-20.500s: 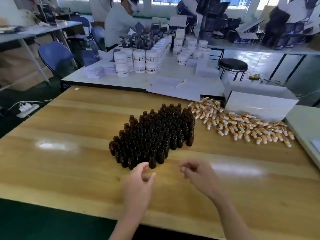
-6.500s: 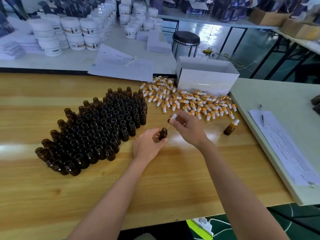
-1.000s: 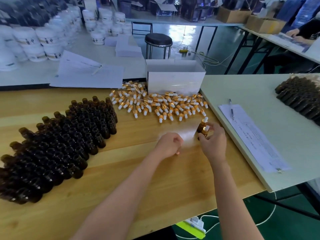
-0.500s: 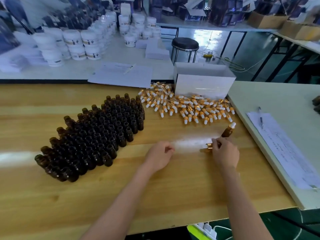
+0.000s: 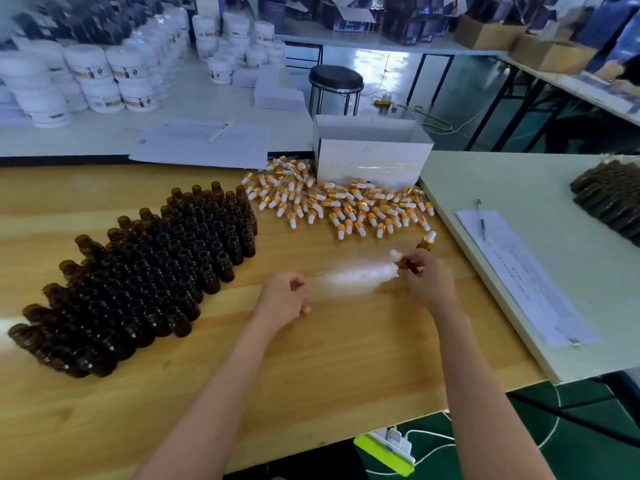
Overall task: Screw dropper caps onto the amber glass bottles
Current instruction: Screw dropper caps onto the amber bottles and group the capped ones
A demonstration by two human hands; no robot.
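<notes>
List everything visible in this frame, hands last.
wooden table: one, light wood, foreground
open amber bottles: dozens, dark amber, clustered on the wooden table's left
white box: one, white, wooden table's far edge
dropper caps: loose pile, gold with white bulbs, in front of the white box
standing capped bottle: one, amber, just beyond the right hand
held capped bottle: one, amber, in the right hand
white jars: many, white, far table
stool: one, black seat, behind the box
paper sheet: one, white, pale table at right
left hand: loosely curled, holding nothing
right hand: grip on the held capped bottle
</notes>
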